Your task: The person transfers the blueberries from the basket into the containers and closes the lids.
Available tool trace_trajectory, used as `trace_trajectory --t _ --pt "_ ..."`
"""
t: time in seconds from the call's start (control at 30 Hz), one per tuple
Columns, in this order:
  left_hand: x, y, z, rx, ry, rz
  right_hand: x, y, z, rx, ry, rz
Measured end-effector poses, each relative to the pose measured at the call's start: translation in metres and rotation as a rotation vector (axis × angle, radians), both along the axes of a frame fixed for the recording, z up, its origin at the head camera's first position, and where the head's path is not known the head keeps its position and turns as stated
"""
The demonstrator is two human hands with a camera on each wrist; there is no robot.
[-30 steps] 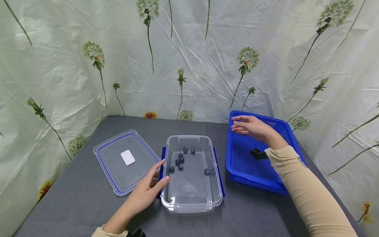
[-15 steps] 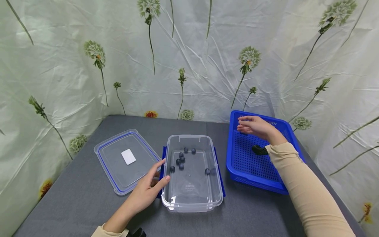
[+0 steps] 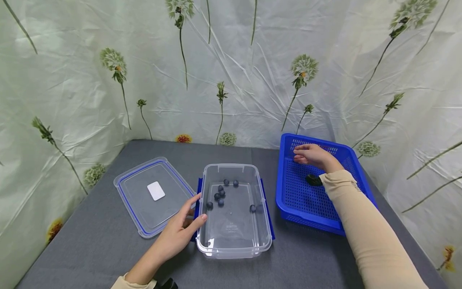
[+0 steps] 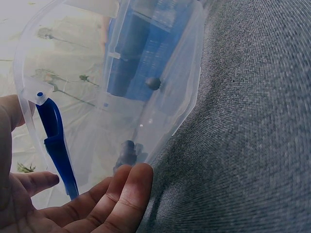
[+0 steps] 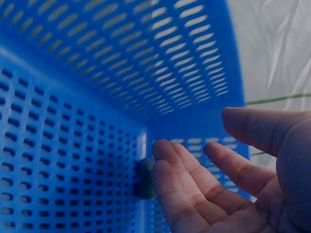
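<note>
Beside basket (image 3: 285,176) wall, right hand (image 3: 313,155) nears blueberry (image 5: 144,178).

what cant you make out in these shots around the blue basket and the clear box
- Small dark round thing in the blue perforated plastic basket: right wrist view, half hidden behind the right hand fingers; identity unclear.
- Dark object on the basket floor: head view, partly covered by the beige sleeve.
- Left hand by the clear plastic box: left wrist view, cut off by the edge.

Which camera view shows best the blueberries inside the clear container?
The head view: it looks down into the clear container and shows all the blueberries. The left wrist view shows only two, blurred through the wall. The right wrist view shows none of them.
</note>
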State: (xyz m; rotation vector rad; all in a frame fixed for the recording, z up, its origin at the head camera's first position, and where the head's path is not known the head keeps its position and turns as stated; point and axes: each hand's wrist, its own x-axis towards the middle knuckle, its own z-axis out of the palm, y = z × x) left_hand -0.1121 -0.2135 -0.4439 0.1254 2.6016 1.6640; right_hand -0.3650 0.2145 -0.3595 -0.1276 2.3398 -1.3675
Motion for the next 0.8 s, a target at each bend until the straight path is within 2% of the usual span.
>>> trace_trajectory --t 0.23,0.6,0.8 --pt "-0.001 0.001 -0.001 -0.001 -0.001 -0.001 -0.008 0.005 -0.012 -0.028 -0.061 -0.036" --pt "0.0 0.0 -0.003 -0.011 0.004 0.006 -0.013 0.003 -0.021 0.056 -0.077 -0.035" --pt "-0.001 0.0 -0.001 -0.011 -0.001 0.009 -0.013 0.004 -0.022 0.044 -0.093 -0.053"
